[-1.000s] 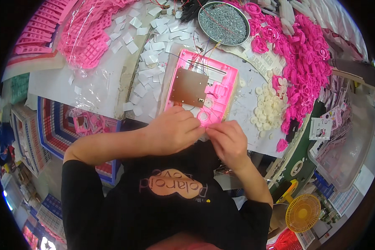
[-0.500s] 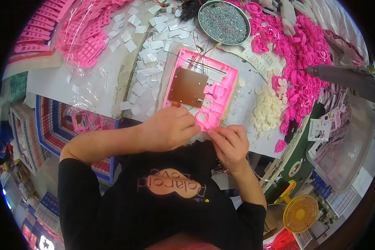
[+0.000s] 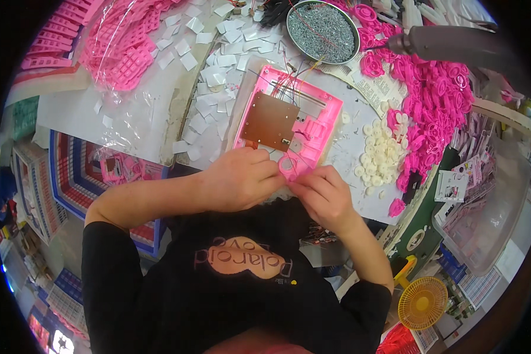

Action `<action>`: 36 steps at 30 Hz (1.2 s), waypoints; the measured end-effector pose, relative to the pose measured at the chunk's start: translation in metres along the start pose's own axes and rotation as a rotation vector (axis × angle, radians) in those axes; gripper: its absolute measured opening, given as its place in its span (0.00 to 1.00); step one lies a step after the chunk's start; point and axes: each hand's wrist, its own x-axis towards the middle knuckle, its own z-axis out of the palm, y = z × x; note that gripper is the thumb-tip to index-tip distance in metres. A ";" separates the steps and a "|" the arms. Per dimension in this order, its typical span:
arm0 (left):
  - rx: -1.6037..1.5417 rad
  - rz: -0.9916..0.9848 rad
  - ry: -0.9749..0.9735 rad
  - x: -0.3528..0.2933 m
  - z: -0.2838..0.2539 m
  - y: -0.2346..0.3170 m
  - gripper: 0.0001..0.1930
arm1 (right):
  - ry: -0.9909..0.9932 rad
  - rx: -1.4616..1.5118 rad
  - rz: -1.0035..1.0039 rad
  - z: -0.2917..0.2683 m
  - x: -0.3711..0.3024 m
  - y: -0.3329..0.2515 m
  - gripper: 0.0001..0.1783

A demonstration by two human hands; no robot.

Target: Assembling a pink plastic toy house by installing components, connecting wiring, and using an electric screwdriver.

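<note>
Hands meet at the near edge of the pink case (image 3: 301, 127), which lies open-side up on the white bench (image 3: 71, 112). We take the case as our landmark. Our left hand (image 3: 239, 180) rests against its near left corner, fingers curled in a narrow pinch at a small pink ring (image 3: 288, 166) that sits on the case's near rim. Our right hand (image 3: 324, 194) comes in just right of the ring, fingertips pressed together beside it and touching the same rim; whether the right fingers hold anything of their own we cannot tell, since the tips hide each other. Inside the case a brown board (image 3: 269, 122) covers the left half, and thin wires (image 3: 289, 74) run from its far edge. Left of the case white squares (image 3: 209, 76) lie scattered over the bench. Beyond its far edge stands a round dish (image 3: 323, 30) filled with small grey screws. Right of the case a heap of white discs (image 3: 383, 150) lies loose, and farther right a long drift of pink parts (image 3: 439, 106) runs along the bench. A grey tool (image 3: 454, 44) reaches in above that drift. Far left of the case, a clear bag of pink grids (image 3: 124, 50) rests on the bench.
</note>
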 end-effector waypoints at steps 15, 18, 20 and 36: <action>0.059 0.098 -0.072 0.003 0.000 -0.002 0.24 | -0.247 -0.313 0.205 -0.013 -0.018 -0.038 0.25; 0.089 0.097 -0.089 0.004 -0.002 0.000 0.24 | -0.310 -0.010 0.321 -0.039 0.005 -0.020 0.17; 0.090 0.090 -0.079 0.004 0.001 -0.001 0.23 | -0.195 0.105 0.432 -0.045 0.035 -0.002 0.12; -0.001 -0.423 0.295 0.048 -0.039 -0.052 0.11 | -0.054 -0.321 0.638 0.009 0.130 0.035 0.13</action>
